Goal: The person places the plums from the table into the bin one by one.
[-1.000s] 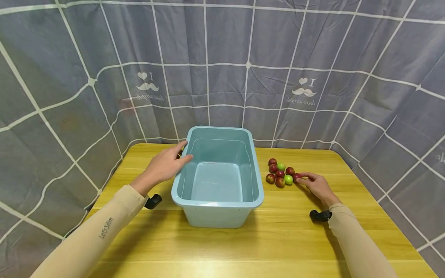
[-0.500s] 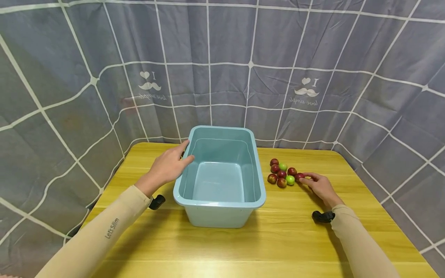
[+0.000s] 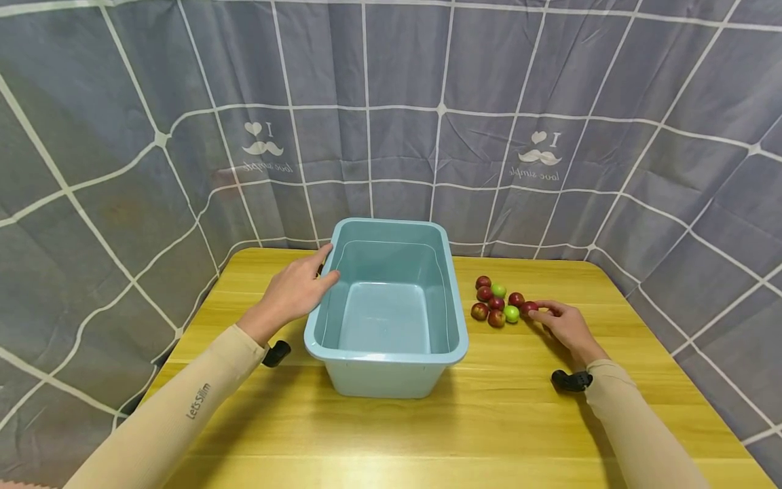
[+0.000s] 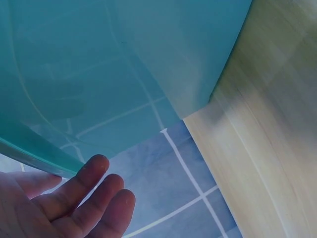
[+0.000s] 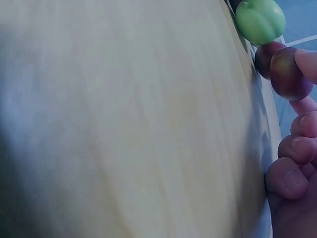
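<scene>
While the left hand (image 3: 293, 288) rests as before on the blue basin (image 3: 386, 358), fingers loosely extended, the right hand's fingers grasp a dark red fruit (image 5: 290, 77) at the right edge of the cluster (image 3: 496, 303), slightly farther from the neighbouring green fruit (image 3: 511, 314) than one second earlier.

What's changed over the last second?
The right hand and the red fruit at its fingertips have edged slightly right, away from the nearest green fruit; nothing was visibly let go. The left hand stays at the blue tub, itself unmoved.
</scene>
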`<state>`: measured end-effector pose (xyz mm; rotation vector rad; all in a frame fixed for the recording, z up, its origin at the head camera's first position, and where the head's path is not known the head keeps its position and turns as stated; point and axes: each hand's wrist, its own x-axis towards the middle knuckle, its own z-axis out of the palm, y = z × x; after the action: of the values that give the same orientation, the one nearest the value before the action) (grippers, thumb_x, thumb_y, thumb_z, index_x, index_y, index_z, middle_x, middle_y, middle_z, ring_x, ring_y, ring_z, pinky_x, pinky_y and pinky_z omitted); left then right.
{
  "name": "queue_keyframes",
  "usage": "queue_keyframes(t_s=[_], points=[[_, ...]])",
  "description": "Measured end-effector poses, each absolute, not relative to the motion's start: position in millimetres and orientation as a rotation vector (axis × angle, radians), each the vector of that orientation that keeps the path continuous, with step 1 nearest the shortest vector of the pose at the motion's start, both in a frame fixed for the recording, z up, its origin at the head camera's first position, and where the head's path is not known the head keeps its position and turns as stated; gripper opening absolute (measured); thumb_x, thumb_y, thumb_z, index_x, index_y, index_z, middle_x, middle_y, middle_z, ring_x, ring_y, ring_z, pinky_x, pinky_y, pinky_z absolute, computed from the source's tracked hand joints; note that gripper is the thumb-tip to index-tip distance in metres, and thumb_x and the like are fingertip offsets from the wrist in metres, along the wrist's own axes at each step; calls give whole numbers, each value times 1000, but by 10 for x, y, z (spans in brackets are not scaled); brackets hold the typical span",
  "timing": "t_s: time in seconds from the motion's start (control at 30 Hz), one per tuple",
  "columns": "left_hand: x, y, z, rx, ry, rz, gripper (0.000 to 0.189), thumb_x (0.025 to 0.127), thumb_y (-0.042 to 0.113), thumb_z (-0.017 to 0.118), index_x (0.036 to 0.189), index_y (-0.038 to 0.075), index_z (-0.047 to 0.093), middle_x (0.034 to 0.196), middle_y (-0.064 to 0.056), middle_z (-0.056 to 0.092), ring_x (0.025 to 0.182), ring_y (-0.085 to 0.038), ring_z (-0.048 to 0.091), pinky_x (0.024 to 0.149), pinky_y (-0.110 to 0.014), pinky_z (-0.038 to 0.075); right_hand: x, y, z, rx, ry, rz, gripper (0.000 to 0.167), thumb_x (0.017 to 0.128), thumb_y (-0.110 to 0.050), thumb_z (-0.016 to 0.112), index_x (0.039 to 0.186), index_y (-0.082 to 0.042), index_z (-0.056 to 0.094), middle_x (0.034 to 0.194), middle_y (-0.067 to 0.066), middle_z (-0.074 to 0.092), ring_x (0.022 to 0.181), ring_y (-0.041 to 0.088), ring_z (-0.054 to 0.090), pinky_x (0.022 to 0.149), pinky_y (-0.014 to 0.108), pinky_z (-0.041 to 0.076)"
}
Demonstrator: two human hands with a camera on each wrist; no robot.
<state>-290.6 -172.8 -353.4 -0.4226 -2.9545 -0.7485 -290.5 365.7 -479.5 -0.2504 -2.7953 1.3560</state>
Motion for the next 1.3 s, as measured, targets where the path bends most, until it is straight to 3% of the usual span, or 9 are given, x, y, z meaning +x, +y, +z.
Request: queue_keyframes(t_s=[1.3], points=[[-2904,-1736,-3544,-414,-2955,-738,68,102,48,38,163,20,23,149,-16,52,124,-38,58,84,-55,50,-2812,3757,-4744,-237,-2746,1420,66,94,-50,66,137,-1,59,81,1,54,69,13,51,60,26,44]])
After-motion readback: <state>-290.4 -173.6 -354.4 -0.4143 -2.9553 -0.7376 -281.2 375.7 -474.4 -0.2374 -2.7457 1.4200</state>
